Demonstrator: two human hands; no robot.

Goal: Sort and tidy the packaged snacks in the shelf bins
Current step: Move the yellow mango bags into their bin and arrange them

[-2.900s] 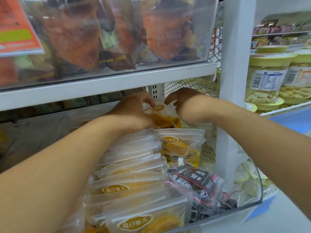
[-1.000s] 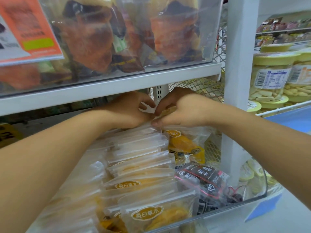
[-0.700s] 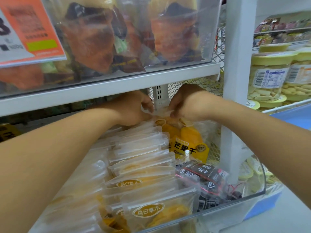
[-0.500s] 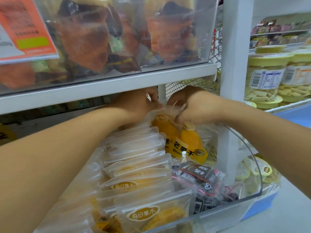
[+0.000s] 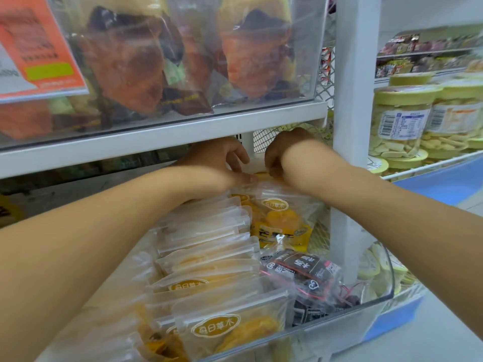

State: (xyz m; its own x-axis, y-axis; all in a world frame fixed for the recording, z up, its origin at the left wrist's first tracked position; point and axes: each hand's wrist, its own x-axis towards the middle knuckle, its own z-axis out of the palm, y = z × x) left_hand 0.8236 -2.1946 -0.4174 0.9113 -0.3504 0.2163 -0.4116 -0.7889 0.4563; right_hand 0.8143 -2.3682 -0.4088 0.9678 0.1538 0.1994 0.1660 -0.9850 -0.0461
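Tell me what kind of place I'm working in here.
Most likely a snack shop aisle: clear shelf bins filled with packaged dried mango pouches, an orange price sign on the bin above, and lidded jars stacked on the next rack.

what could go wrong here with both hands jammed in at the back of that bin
1. Both hands, left hand and right hand, work a mango pouch close under the shelf edge; knuckles may well scrape it.
2. The dark packets lie loose beside the upright pouch row; a forearm sweep could tip either.
3. The grip itself is blurred, so the pouch could slip.
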